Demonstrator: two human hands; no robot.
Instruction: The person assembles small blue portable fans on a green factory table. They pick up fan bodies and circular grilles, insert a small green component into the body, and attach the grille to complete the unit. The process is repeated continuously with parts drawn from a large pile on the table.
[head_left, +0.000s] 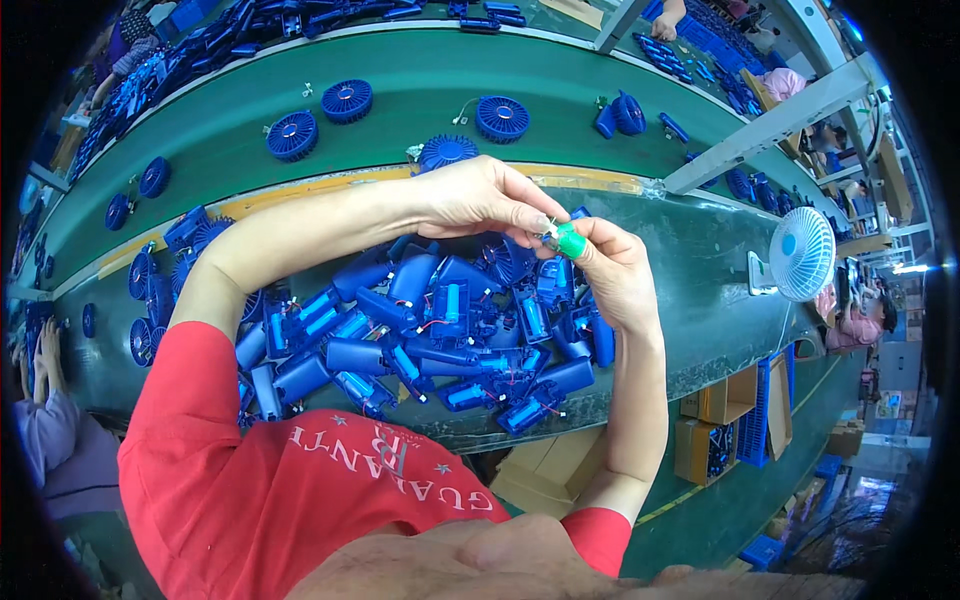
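Above the pile, both my hands meet fingertip to fingertip around a small part with whitish and dark bits (pixel 549 233). My left hand (pixel 490 200) pinches it from the left. From the right, my right hand (pixel 618 268) closes its thumb and fingers on it. A bright green piece (pixel 569 241) shows at the right fingertips; whether it is tape on a digit or belongs to the part, I cannot tell. Beneath them lies a heap of blue fan handle housings (pixel 410 330), several with light-blue battery cells and thin wires. One blue round fan head (pixel 447 152) lies just beyond my left hand.
A green conveyor belt (pixel 400 125) runs beyond the bench edge, carrying blue fan heads (pixel 502 119). A white desk fan (pixel 802 254) stands at right, near a metal post (pixel 770 125). Cardboard boxes (pixel 540 470) sit below the bench. Another person's hands (pixel 48 350) are at far left.
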